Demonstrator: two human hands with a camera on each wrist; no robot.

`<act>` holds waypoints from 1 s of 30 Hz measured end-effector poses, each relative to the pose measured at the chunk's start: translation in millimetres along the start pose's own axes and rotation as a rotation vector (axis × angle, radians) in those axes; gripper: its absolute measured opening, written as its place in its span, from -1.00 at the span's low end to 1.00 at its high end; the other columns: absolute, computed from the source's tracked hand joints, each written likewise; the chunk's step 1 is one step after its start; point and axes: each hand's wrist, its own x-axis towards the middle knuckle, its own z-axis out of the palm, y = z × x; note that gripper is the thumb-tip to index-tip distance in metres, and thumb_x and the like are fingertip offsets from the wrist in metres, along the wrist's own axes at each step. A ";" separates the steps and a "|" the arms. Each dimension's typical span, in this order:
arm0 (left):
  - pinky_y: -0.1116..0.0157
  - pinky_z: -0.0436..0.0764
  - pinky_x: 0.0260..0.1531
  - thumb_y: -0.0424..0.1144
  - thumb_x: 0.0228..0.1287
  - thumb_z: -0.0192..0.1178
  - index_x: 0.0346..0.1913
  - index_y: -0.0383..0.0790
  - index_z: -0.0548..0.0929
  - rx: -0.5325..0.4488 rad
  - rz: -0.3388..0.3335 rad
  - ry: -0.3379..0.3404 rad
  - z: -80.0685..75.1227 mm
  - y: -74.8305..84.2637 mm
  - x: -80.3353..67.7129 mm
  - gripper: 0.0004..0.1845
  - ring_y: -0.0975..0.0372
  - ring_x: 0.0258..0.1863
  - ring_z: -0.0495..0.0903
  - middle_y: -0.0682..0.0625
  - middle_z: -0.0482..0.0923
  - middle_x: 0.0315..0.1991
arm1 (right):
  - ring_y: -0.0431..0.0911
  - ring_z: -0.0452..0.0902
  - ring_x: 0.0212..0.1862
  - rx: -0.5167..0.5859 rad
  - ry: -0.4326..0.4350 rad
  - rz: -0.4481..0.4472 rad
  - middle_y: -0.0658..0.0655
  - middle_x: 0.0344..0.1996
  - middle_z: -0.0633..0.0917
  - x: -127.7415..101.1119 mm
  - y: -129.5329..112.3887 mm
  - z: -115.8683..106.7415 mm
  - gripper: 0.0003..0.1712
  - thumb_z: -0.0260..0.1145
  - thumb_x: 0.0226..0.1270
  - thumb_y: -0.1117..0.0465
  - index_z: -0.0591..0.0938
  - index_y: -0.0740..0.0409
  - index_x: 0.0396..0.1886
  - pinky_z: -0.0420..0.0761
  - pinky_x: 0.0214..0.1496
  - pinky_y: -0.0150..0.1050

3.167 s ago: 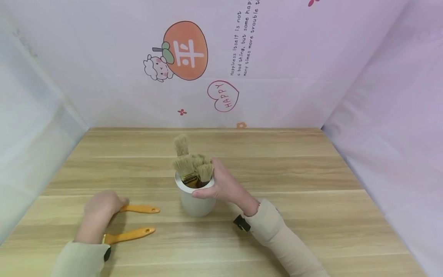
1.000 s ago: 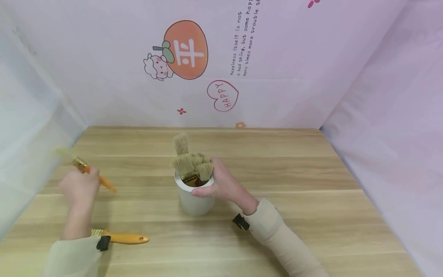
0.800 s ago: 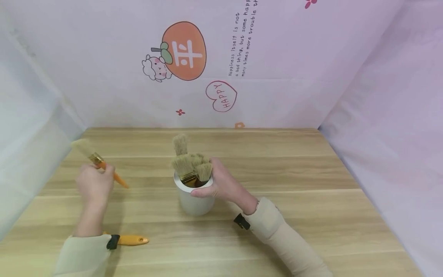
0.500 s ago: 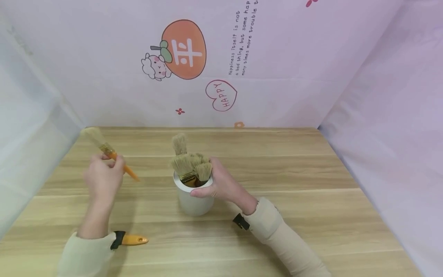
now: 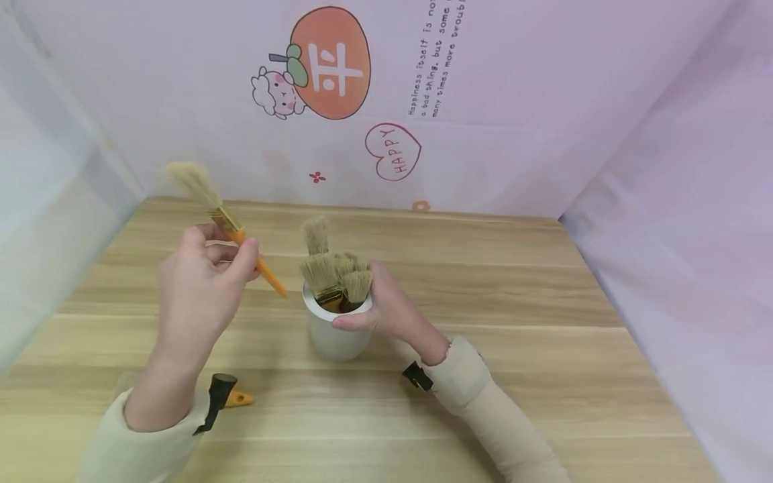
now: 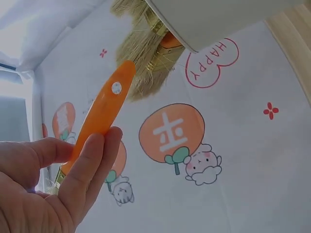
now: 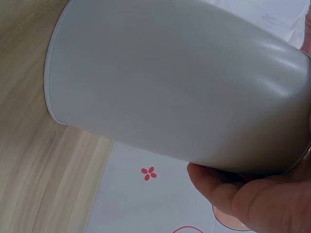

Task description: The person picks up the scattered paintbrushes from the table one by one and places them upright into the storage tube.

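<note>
My left hand (image 5: 202,282) is raised above the table and pinches a paintbrush (image 5: 232,231) by its orange handle (image 6: 99,119), bristles up and to the left, handle tip pointing down towards the cup. A white cup (image 5: 338,332) stands mid-table with several brushes (image 5: 332,272) in it, bristles up. My right hand (image 5: 386,312) grips the cup's right side near the rim; the right wrist view shows the cup wall (image 7: 180,87) with fingers (image 7: 257,201) under it.
Another orange-handled brush (image 5: 238,399) lies on the wooden table (image 5: 513,302) near the front left, mostly hidden by my left sleeve. Pale pink walls with cartoon prints (image 5: 329,64) close the table in at the back and both sides.
My left hand has lifted the brush from the left of the table and carried it up and rightwards, close to the cup. The right hand and cup have stayed put.
</note>
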 end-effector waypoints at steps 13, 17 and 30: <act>0.45 0.52 -0.42 -0.11 0.28 0.17 0.08 -0.36 0.39 0.024 0.062 -0.034 14.1 25.9 -3.4 -0.55 0.05 -0.19 0.75 -0.21 0.74 -0.21 | -0.24 0.57 -0.05 0.046 -0.006 -0.009 -0.03 -0.09 0.71 -2.3 2.9 0.6 -0.21 0.65 -0.25 0.24 0.55 0.01 0.10 0.52 0.17 -0.30; 0.39 0.55 -0.41 -0.11 0.27 0.19 0.08 -0.34 0.39 0.027 0.072 -0.063 16.8 33.7 -4.4 -0.55 0.07 -0.21 0.75 -0.18 0.74 -0.22 | -0.22 0.59 -0.06 0.051 -0.004 -0.034 0.00 -0.11 0.72 -0.9 1.9 -1.1 -0.22 0.65 -0.25 0.27 0.55 0.04 0.10 0.53 0.16 -0.29; 0.17 0.71 -0.31 -0.26 0.22 0.25 -0.01 -0.42 0.42 -0.061 0.180 -0.033 44.4 38.3 -14.7 -0.62 0.03 -0.31 0.76 -0.27 0.73 -0.26 | -0.23 0.57 -0.04 0.011 0.013 -0.045 0.00 -0.10 0.69 -1.2 0.8 -1.3 -0.24 0.64 -0.22 0.26 0.53 0.06 0.08 0.54 0.14 -0.31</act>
